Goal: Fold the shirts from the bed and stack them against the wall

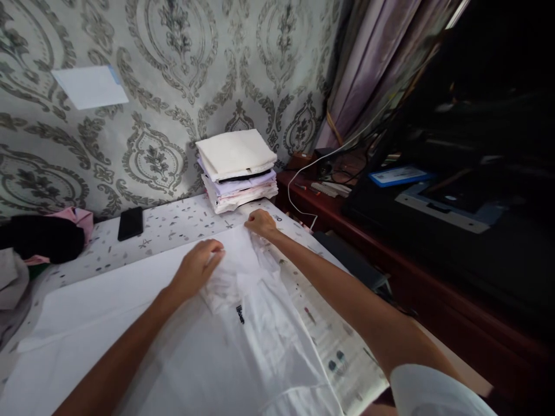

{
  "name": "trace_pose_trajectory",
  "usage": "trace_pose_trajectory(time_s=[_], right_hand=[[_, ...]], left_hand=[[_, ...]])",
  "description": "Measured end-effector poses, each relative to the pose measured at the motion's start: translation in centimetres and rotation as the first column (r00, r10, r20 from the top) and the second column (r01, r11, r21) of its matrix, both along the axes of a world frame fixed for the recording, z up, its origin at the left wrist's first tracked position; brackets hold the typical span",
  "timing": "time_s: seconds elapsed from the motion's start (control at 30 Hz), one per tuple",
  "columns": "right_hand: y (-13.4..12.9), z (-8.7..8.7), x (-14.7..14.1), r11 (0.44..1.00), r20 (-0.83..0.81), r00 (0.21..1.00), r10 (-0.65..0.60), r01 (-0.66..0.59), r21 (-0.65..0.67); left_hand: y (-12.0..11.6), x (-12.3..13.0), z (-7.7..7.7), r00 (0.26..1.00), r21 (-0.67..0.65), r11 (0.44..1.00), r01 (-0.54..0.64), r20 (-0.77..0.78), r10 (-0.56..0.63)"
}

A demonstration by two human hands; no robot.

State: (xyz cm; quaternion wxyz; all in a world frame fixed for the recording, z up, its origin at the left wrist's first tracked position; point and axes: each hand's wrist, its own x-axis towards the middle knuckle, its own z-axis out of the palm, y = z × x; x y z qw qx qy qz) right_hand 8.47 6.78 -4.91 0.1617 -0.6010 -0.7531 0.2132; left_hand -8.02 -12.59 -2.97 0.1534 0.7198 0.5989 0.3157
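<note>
A white shirt (277, 323) with small dark lettering lies spread over the bed, rumpled and partly blurred around its upper part. At the shirt's far right corner, my right hand (260, 223) is closed on the cloth. My left hand (200, 264) is above the shirt's upper left part, its fingers curved and the thumb slightly apart from them. No cloth shows between that thumb and finger. The undersides of both hands are hidden.
A stack of folded clothes (237, 167) stands against the patterned wall. A black phone (130, 223) and a dark clothes pile (47, 238) lie to the left. On the right are a dark red cabinet (323, 209), a white cable (289, 193) and a large black screen (477, 242).
</note>
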Motion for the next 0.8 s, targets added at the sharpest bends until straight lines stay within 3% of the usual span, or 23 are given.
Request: trace_pose_trajectory(time_s=[0.13,0.27,0.33,0.4,0.47,0.53,0.6,0.7,0.77,0.8], right_hand=[[0.6,-0.6,1.3,0.998,-0.041,0.998,-0.054,0.055,0.011],[0.5,-0.5,1.6,0.997,-0.042,0.998,-0.037,0.040,0.062],[-0.1,-0.2,1.4,0.993,-0.046,0.999,0.002,0.004,0.120],[-0.7,0.1,1.1,0.972,-0.053,0.990,0.133,-0.119,0.203],[-1.1,0.0,1.1,0.898,0.009,0.932,0.363,-0.352,0.264],[-1.0,-0.2,1.6,0.820,0.128,0.859,0.495,-0.511,0.259],[-0.6,-0.4,2.3,0.837,0.214,0.866,0.452,-0.495,0.235],[-0.6,-0.4,3.4,0.900,0.232,0.928,0.290,-0.347,0.264],[-1.9,-0.1,3.7,0.891,0.196,0.935,0.297,-0.345,0.294],[-3.0,0.2,3.6,0.870,0.159,0.921,0.357,-0.389,0.302]], left_hand=[[0.7,-4.5,-3.0,0.981,0.087,0.989,-0.122,-0.139,0.133],[0.7,-5.5,-4.7,0.964,0.112,0.989,-0.101,-0.234,0.125],[0.7,-5.4,-4.8,0.959,0.119,0.988,-0.094,-0.257,0.123],[0.7,-5.3,-4.8,0.956,0.126,0.988,-0.092,-0.265,0.123],[0.7,-5.4,-4.9,0.956,0.141,0.986,-0.090,-0.267,0.126],[0.7,-5.5,-5.1,0.956,0.158,0.984,-0.087,-0.264,0.127],[0.7,-5.6,-5.2,0.959,0.163,0.983,-0.086,-0.254,0.126],[0.8,-5.7,-5.1,0.972,0.135,0.986,-0.098,-0.200,0.124],[0.8,-6.0,-4.5,0.985,0.085,0.990,-0.114,-0.121,0.124],[0.7,-6.2,-4.2,0.989,0.048,0.991,-0.126,-0.066,0.129]])
